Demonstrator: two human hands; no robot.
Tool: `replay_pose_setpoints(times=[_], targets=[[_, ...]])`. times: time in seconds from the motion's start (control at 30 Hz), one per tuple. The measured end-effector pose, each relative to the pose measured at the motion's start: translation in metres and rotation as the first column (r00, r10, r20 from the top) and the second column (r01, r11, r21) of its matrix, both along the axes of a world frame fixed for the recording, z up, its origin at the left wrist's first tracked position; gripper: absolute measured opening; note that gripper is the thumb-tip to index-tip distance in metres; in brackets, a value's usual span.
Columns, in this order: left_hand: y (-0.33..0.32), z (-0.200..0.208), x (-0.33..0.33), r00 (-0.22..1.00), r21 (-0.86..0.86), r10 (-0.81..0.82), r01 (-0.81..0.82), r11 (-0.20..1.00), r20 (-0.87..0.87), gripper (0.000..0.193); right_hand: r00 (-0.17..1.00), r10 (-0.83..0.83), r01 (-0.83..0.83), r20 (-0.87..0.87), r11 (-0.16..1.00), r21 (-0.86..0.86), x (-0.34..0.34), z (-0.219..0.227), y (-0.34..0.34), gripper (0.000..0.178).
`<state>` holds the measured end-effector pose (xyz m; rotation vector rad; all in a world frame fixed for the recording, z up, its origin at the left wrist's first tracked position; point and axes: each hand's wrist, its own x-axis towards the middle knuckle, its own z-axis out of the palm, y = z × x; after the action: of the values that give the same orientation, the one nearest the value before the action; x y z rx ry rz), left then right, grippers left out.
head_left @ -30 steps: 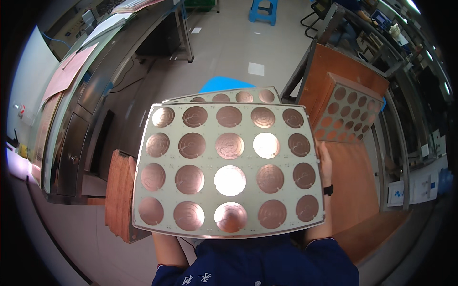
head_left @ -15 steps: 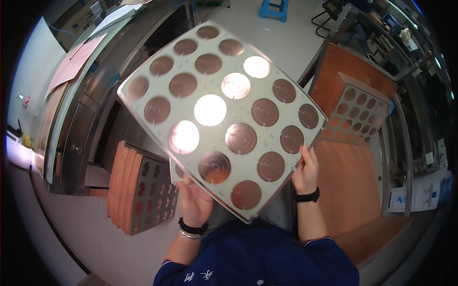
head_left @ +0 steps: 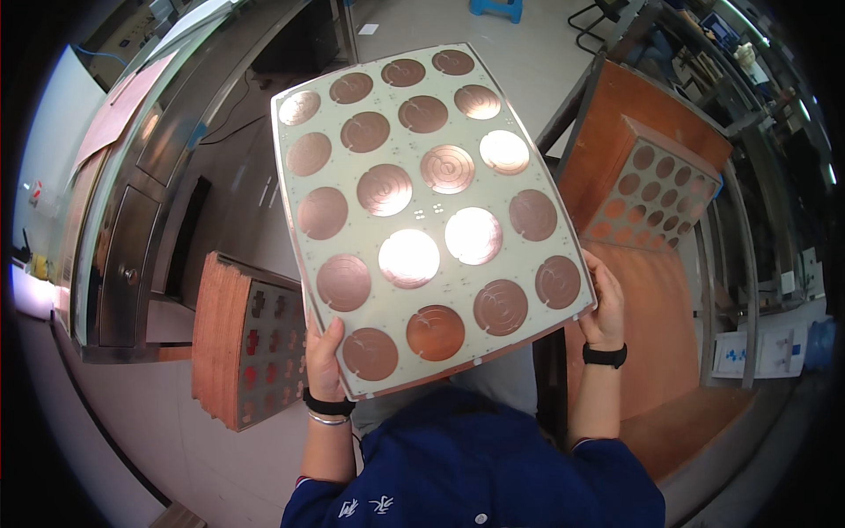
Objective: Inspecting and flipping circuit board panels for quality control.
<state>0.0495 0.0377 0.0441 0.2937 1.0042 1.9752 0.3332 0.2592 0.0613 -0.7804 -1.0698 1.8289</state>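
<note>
A large pale circuit board panel (head_left: pixel 421 212) with rows of round copper patches is held up in front of me, face toward me. Bright glare lies on several of the discs. My left hand (head_left: pixel 326 354) grips its lower left corner, thumb on the face and fingers behind. At the lower right corner my right hand (head_left: pixel 602 297) is closed round the edge, its fingers partly hidden by the board. A thin copper-coloured edge shows along the bottom; whether another sheet lies behind, I cannot tell.
On the left a thick stack of copper-edged panels (head_left: pixel 220 339) stands beside a metal cabinet (head_left: pixel 128 273). To the right, similar disc-patterned panels (head_left: pixel 656 195) lean on a brown board rack (head_left: pixel 638 308). A blue stool (head_left: pixel 497 9) is on the floor beyond.
The panel has turned clockwise from a strong slant to nearly upright. My left hand has moved slightly left and down, while my right hand has moved a little right and up.
</note>
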Motion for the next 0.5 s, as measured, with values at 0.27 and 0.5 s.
replay_pose_setpoints(times=[0.27,0.5], targets=[[-0.004,-0.003,-0.005,1.000,0.006,0.012,-0.012,1.000,-0.005,0.048,0.999,0.013,-0.015,-0.038,0.999,-0.030,0.002,0.001,-0.010,0.031],[-0.009,0.000,-0.006,1.000,0.013,-0.028,0.028,1.000,-0.010,0.048,0.992,0.091,-0.095,-0.087,0.995,-0.040,0.005,0.006,-0.014,0.032]])
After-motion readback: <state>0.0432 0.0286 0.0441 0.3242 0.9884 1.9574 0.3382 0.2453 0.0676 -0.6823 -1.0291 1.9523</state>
